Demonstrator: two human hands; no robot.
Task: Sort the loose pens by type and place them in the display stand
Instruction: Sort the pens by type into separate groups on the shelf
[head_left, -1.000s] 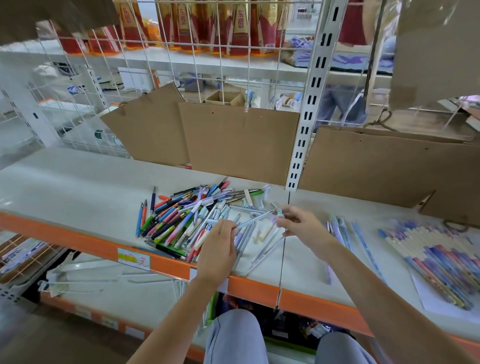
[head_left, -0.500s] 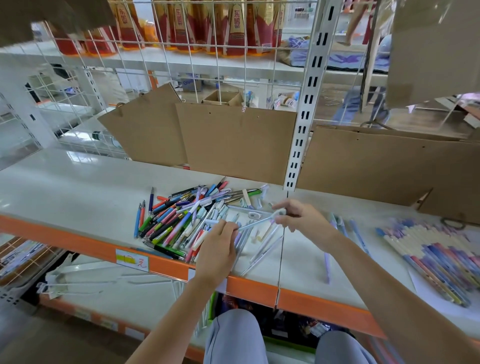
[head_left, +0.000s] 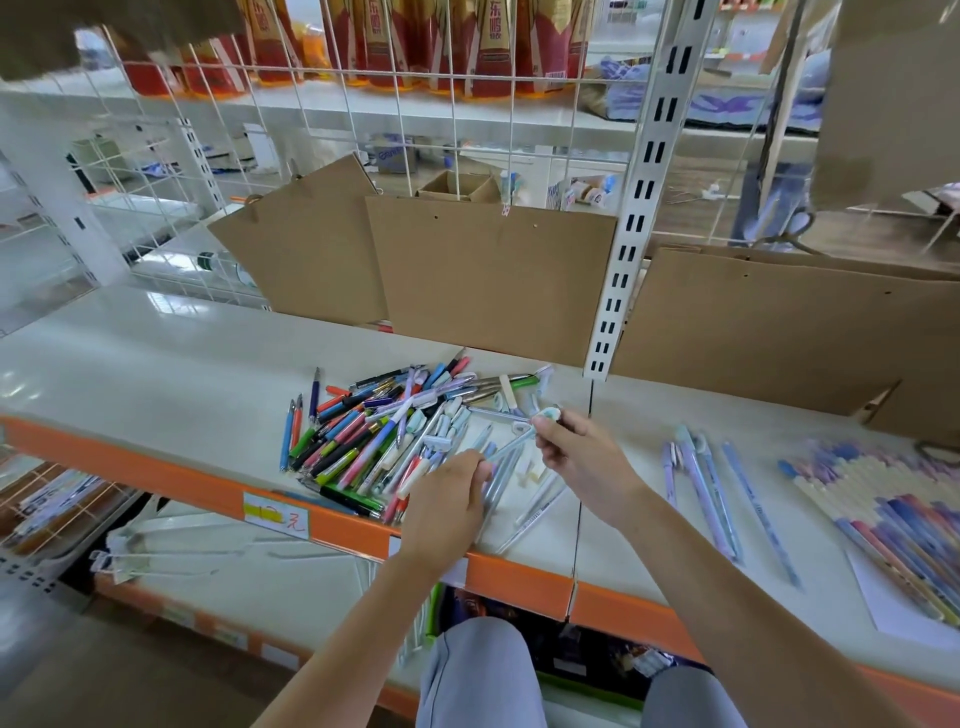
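Right now everything turns on the heap of loose pens on the white shelf. Beyond the heap's right side lie the sorted pastel pens, and farther that way a fanned row of patterned pens. No display stand is in sight. At the heap's right fringe I hold one pale blue pen, its long axis slanting from near-left up to far-right. My left hand pinches its near end; my right hand pinches the capped far end. I judge the right hand nearer the sorted group.
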